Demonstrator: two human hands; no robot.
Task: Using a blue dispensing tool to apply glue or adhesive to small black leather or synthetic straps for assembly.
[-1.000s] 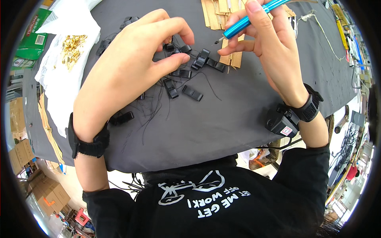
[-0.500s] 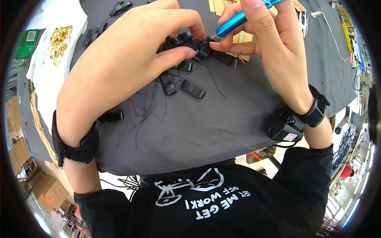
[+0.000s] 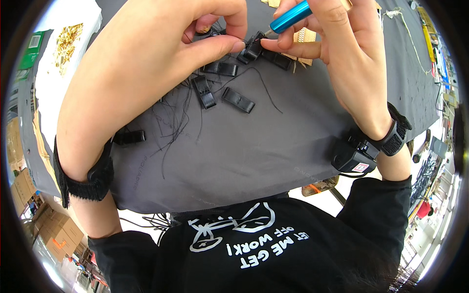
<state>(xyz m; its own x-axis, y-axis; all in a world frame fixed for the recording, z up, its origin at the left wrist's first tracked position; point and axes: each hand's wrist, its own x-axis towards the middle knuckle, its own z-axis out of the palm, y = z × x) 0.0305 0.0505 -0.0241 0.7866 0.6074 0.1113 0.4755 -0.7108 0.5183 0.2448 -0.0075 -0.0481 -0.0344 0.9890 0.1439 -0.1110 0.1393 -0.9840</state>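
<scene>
Head view: right hand [image 3: 351, 61] grips shiny blue cylindrical tool [image 3: 291, 17], tip at glossy black loop [image 3: 253, 47]! Left hand [image 3: 171, 44] alongside, its grasp unclear.

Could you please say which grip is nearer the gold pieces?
Left. The left grip lies right of the gold pieces, not touching them; the right grip is farther right, holding the blue tool.

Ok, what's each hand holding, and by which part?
Right hand: blue tool, by its handle. Left hand: fingertips beside a black loop; whether it's gripped, can't tell.
</scene>
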